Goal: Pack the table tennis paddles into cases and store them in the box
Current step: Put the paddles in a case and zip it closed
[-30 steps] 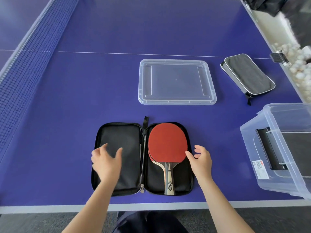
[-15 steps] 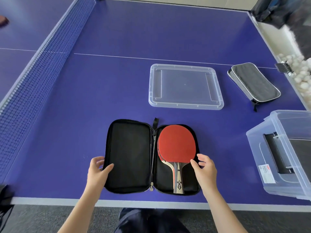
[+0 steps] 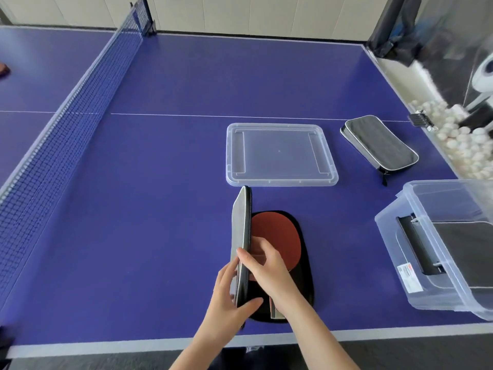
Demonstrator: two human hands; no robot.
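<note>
The open case [image 3: 269,263] lies at the near edge of the blue table [image 3: 160,209], its left flap stood roughly upright over the hinge, judged to be mid-fold for closing. The left hand [image 3: 226,297] pinches the flap's near end, thumb on the inner face and fingers behind it; the right hand [image 3: 264,265] grips the flap's upper edge, fingers curled over it, probably steadying the fold. The paddle [image 3: 277,239] rests flat in the right half of the case, red rubber upward, its wooden handle toward the near edge and largely hidden by the right hand. The case appears soft, dark fabric with a pale grey outer face and a zip track on its rim. Beyond it lies a clear rigid plastic lid [image 3: 280,154], flat. Far right, a second case [image 3: 378,142] lies closed. The clear box [image 3: 416,252] at right already holds a dark case-like item.
</note>
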